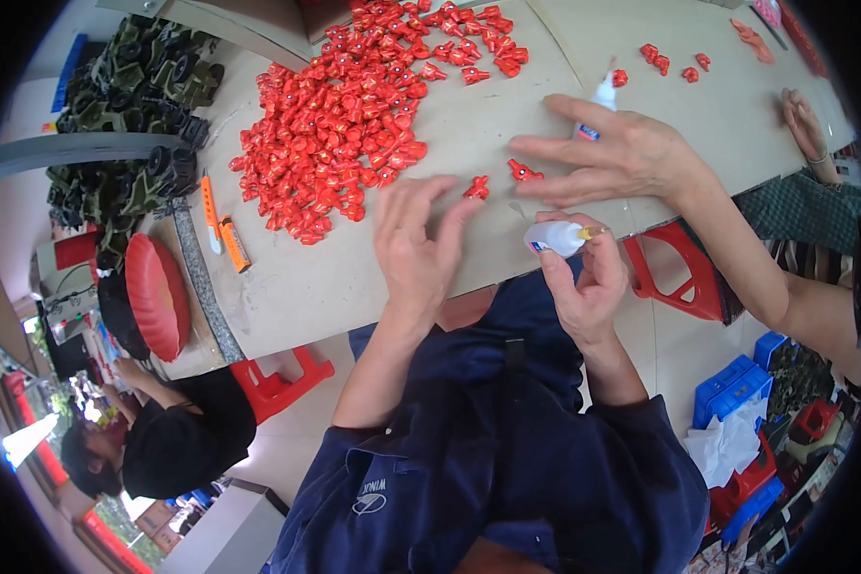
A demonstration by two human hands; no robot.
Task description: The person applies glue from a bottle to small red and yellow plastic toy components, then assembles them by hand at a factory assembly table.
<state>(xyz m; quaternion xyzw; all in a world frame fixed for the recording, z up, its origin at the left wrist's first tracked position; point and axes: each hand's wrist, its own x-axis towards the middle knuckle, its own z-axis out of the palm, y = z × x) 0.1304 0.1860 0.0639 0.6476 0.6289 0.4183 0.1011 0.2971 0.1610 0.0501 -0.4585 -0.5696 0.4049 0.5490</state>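
My left hand (413,239) is over the table with thumb and fingers apart, nothing between them. By its thumb tip is a small red plastic figure part (476,187); whether they touch I cannot tell. My right hand (588,292) is closed round a white glue bottle (557,237), its yellowish nozzle pointing right. A co-worker's hand (631,158) reaches in from the right, fingers spread above another red part (523,170). A second white bottle (603,94) shows at that hand, partly hidden by its fingers. Left of centre lies a big pile of red parts (330,134).
Several loose red parts (655,57) lie at the far right. An orange cutter (210,212) and an orange battery-shaped item (234,244) are left of the pile. Green toy vehicles (129,115) and a red basin (156,295) stand further left. Red stools (679,273) flank me.
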